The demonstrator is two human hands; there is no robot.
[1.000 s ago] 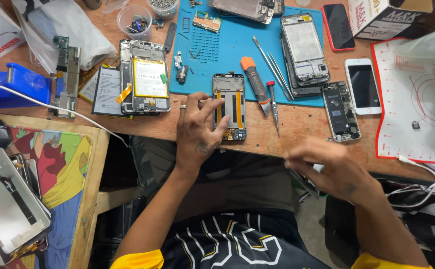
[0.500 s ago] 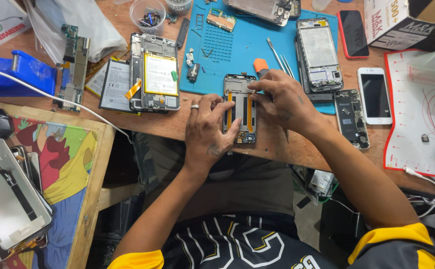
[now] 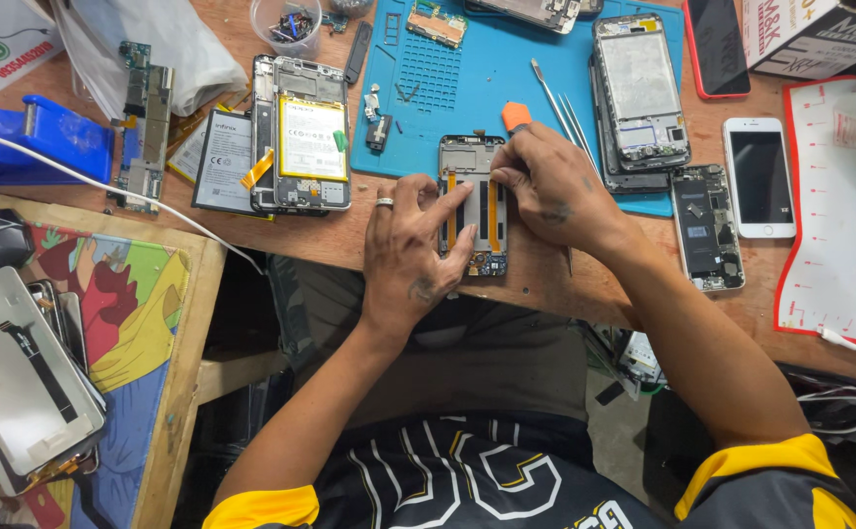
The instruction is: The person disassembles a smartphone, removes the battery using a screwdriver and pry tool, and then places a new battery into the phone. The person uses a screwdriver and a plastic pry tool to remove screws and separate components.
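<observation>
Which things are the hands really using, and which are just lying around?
In use:
- left hand pressing on the opened phone frame
- right hand holding the orange-handled tool at that frame

Lying about:
- white phone
- opened phone with yellow battery
- tweezers on the blue mat
- blue tape dispenser

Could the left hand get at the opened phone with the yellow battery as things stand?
Probably yes. The left hand rests on the phone frame, and the battery phone lies just beside it on bare table, nothing between them.
</observation>
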